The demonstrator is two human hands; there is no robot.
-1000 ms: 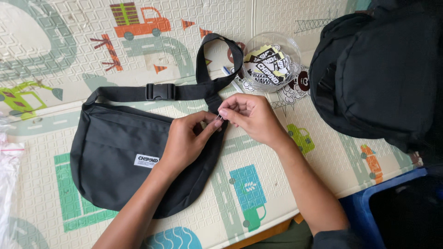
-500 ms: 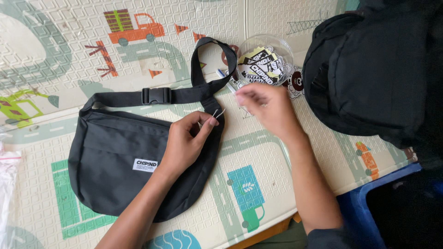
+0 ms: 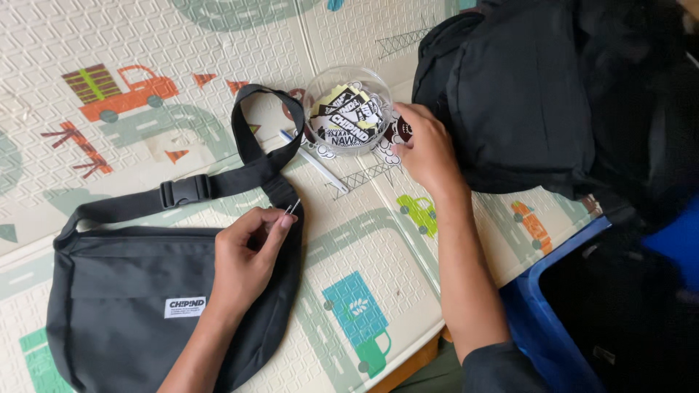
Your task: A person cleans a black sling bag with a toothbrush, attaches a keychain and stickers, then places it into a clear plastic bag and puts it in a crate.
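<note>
A black sling bag (image 3: 131,306) with a white label lies on a patterned play mat (image 3: 364,240). Its strap (image 3: 247,156) with a buckle loops up toward a clear bowl. My left hand (image 3: 244,255) rests on the bag's right corner and pinches a small silver metal piece by the strap end. My right hand (image 3: 426,149) is at the right side of the clear bowl (image 3: 348,109), which holds several black, white and yellow stickers; its fingers touch a small round dark sticker (image 3: 400,131) next to the bowl.
A pile of black bags (image 3: 539,94) lies at the upper right. A white pen (image 3: 317,161) lies below the bowl. A blue bin (image 3: 553,320) stands past the mat's lower right edge.
My right hand left the strap end and moved up and right to the sticker bowl. My left hand stayed on the bag's corner holding the metal piece.
</note>
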